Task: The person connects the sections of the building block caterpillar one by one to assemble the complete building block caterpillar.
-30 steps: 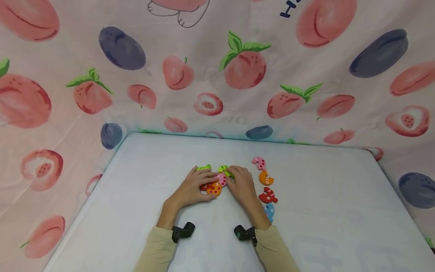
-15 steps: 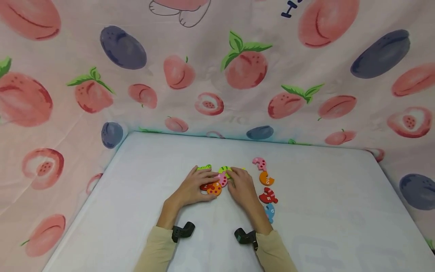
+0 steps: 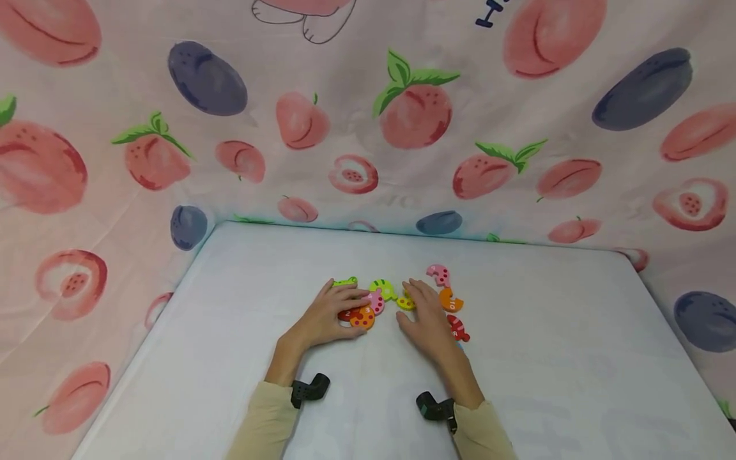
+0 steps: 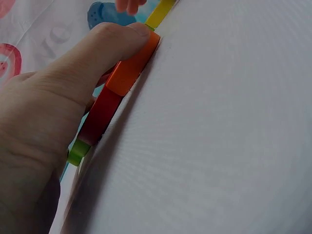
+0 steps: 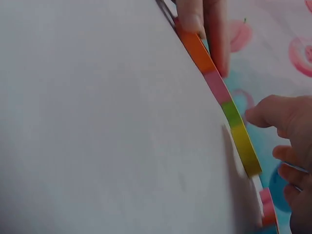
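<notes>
In the head view, flat number puzzle pieces form a joined group on the white table. My left hand [image 3: 322,316] holds this group, its thumb against the orange spotted piece [image 3: 362,319] and its fingers over the red piece [image 3: 345,316] and pink piece [image 3: 376,303]. A green piece [image 3: 346,282] shows beyond those fingers. The green striped piece [image 3: 382,289] adjoins the pink one, and a yellow piece [image 3: 405,302] follows on its right. My right hand [image 3: 428,319] hovers beside the yellow piece, thumb and fingers spread. In the right wrist view, the thumb is off the pieces' edge.
Loose pieces stand in a column right of my right hand: pink [image 3: 439,275], orange [image 3: 451,300], red [image 3: 458,328], and a blue one mostly hidden by the forearm. The white table [image 3: 575,345] meets a peach-printed cloth [image 3: 345,128] at its back edge.
My right hand has come off the green striped and yellow pieces and moved right, its fingers spreading. The yellow piece is now visible beside the green one. My left hand stays put.
</notes>
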